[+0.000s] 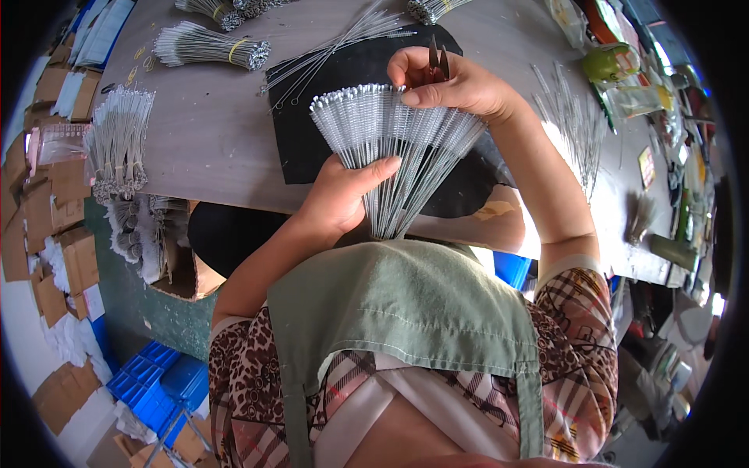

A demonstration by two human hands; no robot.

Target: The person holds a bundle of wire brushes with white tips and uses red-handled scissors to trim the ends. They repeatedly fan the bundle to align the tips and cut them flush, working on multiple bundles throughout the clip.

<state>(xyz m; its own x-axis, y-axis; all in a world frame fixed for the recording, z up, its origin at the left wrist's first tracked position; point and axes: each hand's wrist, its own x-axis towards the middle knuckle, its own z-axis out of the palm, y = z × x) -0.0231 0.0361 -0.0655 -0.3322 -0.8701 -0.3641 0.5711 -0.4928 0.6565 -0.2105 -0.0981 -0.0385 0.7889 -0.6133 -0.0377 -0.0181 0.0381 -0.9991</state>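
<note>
My left hand is closed round a fanned bundle of thin wire straw brushes, its thumb lying across the front of the stems. The white bristled ends spread out at the top, and the bare wires narrow toward my apron. At the far edge of the fan is my right hand, with thumb and forefinger at the brush tips. Tucked in its palm is a small pair of pointed snips, dark blades upward and slightly apart; the reddish handles are mostly hidden by the fingers.
A black mat lies under my hands, with loose brushes across its far edge. Tied bundles lie far left, and another brush pile sits near the left edge. More loose wires and a green container are on the right.
</note>
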